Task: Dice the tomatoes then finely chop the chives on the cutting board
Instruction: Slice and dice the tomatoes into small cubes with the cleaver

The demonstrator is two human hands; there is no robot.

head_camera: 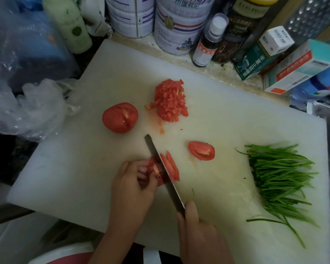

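While the left hand [130, 180] pinches a tomato piece [156, 171] under curled fingers, the right hand [196, 225] is wrapped round the handle of the knife [172, 188], whose blade stands in that piece near the front of the cutting board [74, 168]. Diced tomato [170, 101], a half tomato [120, 117], a wedge [201, 150] and long chives [280, 178] share the board. A plastic bag [32, 109] laps its left edge — tins [177, 25], a dark bottle [208, 42], boxes [297, 67] and a grater [311, 18] crowd the far side. Upside down, the green box [253, 65] reads 半夏止咳糖浆.
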